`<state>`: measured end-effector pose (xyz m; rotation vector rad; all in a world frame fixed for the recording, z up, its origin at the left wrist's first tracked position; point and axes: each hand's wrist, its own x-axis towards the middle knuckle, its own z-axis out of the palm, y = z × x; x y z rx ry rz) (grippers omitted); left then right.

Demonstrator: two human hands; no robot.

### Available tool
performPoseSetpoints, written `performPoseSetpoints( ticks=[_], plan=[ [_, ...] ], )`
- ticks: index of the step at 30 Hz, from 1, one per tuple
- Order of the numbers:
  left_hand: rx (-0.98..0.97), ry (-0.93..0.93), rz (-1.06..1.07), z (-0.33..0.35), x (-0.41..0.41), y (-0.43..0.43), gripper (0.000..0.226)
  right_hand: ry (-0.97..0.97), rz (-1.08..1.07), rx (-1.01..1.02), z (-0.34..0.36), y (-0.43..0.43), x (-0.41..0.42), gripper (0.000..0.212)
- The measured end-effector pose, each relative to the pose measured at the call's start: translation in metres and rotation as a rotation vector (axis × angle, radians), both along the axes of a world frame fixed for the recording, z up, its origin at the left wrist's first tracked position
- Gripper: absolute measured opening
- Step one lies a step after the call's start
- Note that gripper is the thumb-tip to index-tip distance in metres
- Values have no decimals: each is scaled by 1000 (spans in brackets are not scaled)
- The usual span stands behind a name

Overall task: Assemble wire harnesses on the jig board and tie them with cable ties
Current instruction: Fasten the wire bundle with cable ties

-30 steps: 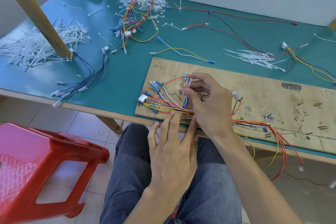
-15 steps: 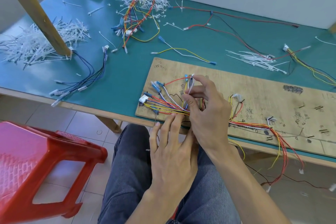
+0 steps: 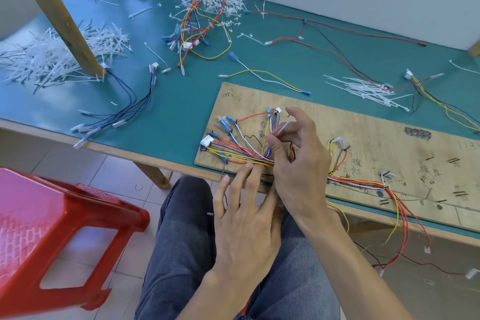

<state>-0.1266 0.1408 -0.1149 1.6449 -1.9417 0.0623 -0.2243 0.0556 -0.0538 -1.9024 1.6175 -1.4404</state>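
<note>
Right hand (image 3: 298, 163) newly fanned, pinching cable tie (image 3: 281, 128), left hand (image 3: 246, 215) flat on wires (image 3: 241, 149), tie base hidden

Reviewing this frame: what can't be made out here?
Head view only:
1. Where the cable tie meets the wires: hidden behind the right hand.
2. Wires under the left hand: covered by its fingers.
3. Writing on the board: too small to read.
4. Connectors hanging at lower right: blurred.
</note>
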Motion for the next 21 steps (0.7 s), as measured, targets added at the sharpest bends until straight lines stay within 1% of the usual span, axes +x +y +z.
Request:
performPoseSetpoints(
  ticks=[3,8,12,17,19,21],
  plan=[
    [-4,-6,-3,0,1,0,34,15,-4,6,0,0,-1,59],
    [-10,-17,-11,1,2,-1,33,58,13,-2,1,-1,-1,53],
    [-8,-17,-13,-1,2,-2,28,59,-42,6,4,-3,3,50],
    [-13,-16,-11,-3,2,-1,30,52,-91,39,4,-3,0,28],
    [-15,-14,-11,-4,3,-2,32,62,-101,25,5,-3,-1,19],
    [-20,-14,-7,-5,3,-2,32,70,-117,5,4,-3,-1,15]
  ],
)
